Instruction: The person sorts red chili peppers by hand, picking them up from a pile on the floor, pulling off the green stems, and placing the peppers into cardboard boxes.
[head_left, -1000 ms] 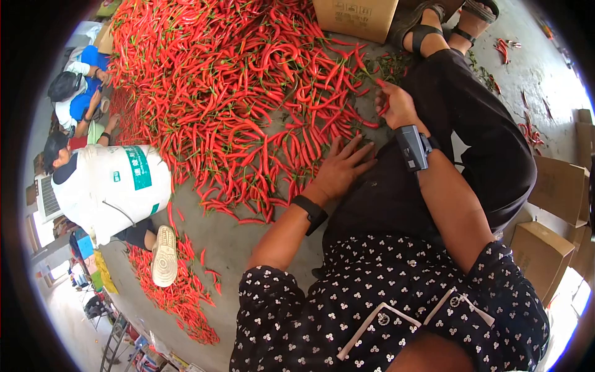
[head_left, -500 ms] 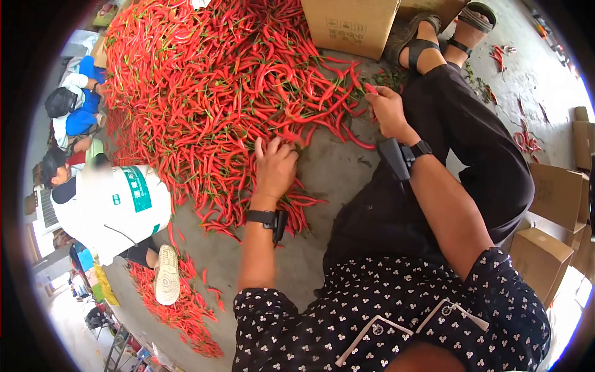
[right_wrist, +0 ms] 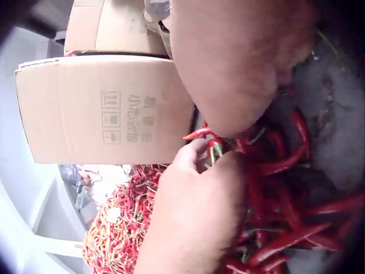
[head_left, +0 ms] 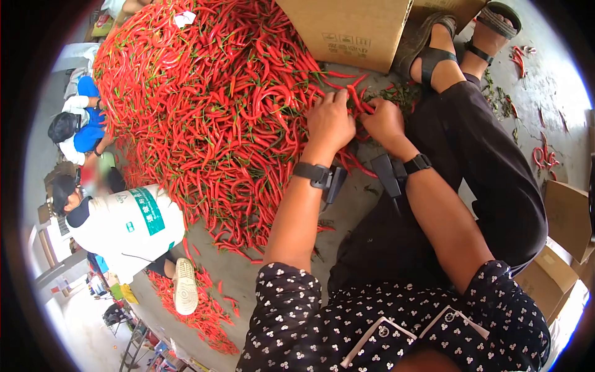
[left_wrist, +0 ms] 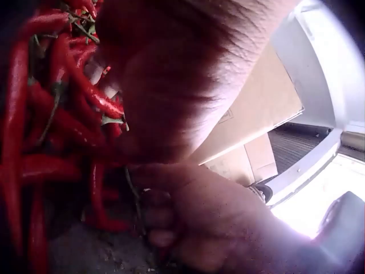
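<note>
My left hand (head_left: 331, 124) is at the right edge of a big heap of red chili peppers (head_left: 211, 105), its fingers curled down among them. In the right wrist view, a red chili pepper with a green stem (right_wrist: 215, 149) sits between that hand's thumb and fingers. Close beside it, my right hand (head_left: 384, 123) has its fingers curled around chili peppers, with red showing at the fingertips; its palm side is hidden in the head view. From the left wrist view, the right hand (left_wrist: 199, 211) lies just below the left one, fingers bent inward.
A cardboard box (head_left: 347, 34) stands at the heap's far right, near my sandalled feet (head_left: 443, 65). Leaf scraps (head_left: 396, 96) lie by my leg. Another person in a white top (head_left: 124, 226) sits left of the heap, near a smaller chili pile (head_left: 204, 322). More boxes (head_left: 545, 273) stand at right.
My left hand has gone from beside my leg to the heap's near side, then up and right to meet the right hand. The right hand stays near the heap's right edge.
</note>
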`<state>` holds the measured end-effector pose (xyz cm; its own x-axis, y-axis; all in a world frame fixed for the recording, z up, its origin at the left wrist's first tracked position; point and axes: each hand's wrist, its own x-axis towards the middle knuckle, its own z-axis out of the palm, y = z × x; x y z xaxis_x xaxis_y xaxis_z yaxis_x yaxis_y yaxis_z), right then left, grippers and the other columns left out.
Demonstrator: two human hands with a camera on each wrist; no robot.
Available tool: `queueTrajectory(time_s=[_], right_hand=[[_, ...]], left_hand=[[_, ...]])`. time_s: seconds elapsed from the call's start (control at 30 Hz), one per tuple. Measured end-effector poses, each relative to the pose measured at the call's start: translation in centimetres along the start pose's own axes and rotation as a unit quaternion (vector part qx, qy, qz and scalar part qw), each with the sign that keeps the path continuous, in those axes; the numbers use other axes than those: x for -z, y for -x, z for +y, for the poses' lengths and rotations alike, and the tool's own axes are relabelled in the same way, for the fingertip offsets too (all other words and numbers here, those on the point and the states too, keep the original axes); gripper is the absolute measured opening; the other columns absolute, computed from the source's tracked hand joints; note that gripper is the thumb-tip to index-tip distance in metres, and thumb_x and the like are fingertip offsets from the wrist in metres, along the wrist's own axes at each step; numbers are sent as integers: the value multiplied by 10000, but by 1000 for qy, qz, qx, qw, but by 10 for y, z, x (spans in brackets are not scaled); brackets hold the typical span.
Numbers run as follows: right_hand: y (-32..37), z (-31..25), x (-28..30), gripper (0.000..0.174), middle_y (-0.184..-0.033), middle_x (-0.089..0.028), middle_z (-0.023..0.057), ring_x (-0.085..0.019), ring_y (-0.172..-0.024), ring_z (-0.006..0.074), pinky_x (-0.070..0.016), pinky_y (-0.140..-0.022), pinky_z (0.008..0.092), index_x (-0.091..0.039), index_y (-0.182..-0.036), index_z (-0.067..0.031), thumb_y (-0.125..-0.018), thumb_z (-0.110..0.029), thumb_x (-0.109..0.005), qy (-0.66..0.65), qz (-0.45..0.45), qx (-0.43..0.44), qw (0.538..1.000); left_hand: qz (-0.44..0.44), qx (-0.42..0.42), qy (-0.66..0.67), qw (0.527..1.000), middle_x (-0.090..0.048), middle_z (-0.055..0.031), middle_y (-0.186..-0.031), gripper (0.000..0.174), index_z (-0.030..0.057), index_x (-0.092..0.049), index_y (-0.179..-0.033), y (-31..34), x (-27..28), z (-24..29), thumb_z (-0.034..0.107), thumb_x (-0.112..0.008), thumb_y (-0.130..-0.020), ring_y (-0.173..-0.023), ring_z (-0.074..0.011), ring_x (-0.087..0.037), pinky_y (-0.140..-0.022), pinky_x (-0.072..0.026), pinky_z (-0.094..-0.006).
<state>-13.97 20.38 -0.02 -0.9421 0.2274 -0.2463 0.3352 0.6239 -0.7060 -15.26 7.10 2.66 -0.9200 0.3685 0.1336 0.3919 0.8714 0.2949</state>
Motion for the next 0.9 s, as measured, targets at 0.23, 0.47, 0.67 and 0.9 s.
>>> queueTrajectory(time_s=[0.23, 0.47, 0.67, 0.9], right_hand=[[7, -2, 3, 255, -818, -612, 195, -593, -792, 334, -464, -688, 374, -604, -812, -6, -664, -214, -612, -92, -36, 21, 995], [22, -8, 18, 145, -692, -544, 8, -444, -536, 67, -315, -440, 207, -551, -876, -33, -760, -118, -527, -428, -222, -67, 874], [56, -27, 9, 182, -720, -557, 35, -469, -534, 65, -326, -428, 210, -524, -952, -17, -781, -70, -490, -506, -368, -94, 774], [112, -45, -15, 202, -640, -548, 53, -543, -520, 146, -328, -400, 256, -496, -962, -46, -798, -165, -512, -480, -429, -158, 749]], left_hand=[[-118, 71, 27, 990, -547, -181, -1011, 423, 44, -495, -1108, 30, 18, -2, 124, -585, -702, -876, -360, -541, -782, -446, -422], [107, 242, 306, 915, -561, -85, -762, 188, -1, -564, -908, 101, 45, -34, 171, -541, -836, -645, -180, -538, -583, -436, -309], [203, 389, 656, 615, -490, -18, -666, 221, 42, -514, -839, 122, 66, -41, 252, -475, -898, -523, -93, -438, -467, -368, -225], [377, 349, 636, 575, -487, -19, -676, 182, 44, -494, -800, 92, 55, -6, 199, -449, -883, -569, -104, -448, -519, -387, -241]])
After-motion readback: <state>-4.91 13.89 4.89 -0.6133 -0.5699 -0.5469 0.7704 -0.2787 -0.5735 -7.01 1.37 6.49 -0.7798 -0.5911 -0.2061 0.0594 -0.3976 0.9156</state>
